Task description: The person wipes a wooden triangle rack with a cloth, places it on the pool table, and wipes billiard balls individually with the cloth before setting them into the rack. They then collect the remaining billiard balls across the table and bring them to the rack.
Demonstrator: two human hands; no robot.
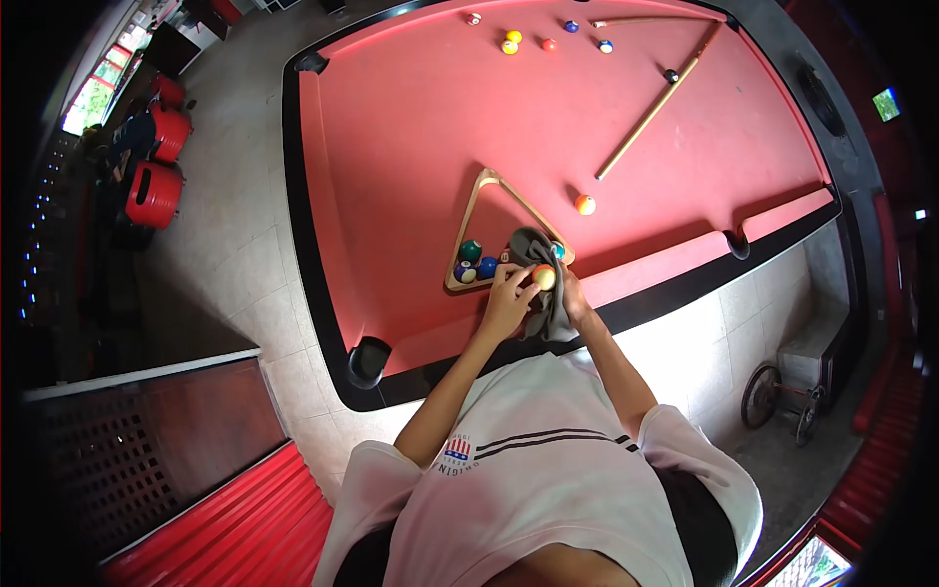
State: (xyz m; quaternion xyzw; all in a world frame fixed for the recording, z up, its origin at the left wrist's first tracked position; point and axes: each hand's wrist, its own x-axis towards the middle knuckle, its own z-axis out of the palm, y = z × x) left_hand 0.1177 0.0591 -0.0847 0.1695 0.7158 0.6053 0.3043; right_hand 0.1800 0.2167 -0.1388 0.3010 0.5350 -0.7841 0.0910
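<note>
My left hand (510, 301) has its fingertips on an orange and pale billiard ball (544, 278). A grey cloth (558, 318) hangs behind and below that ball, and my right hand (574, 297) grips it from the right, its fingers partly hidden. Both hands are over the near side of a wooden triangle rack (526, 207) on the red pool table. Inside the rack lie a green ball (470, 249), a blue ball (487, 266), a white-and-dark striped ball (466, 272) and others partly covered by the cloth.
An orange striped ball (585, 204) lies right of the rack. Beyond it are a cue (646, 121), a second cue (655, 21), a black ball (671, 75) and several coloured balls at the far side. A black pocket (368, 361) marks the near left corner.
</note>
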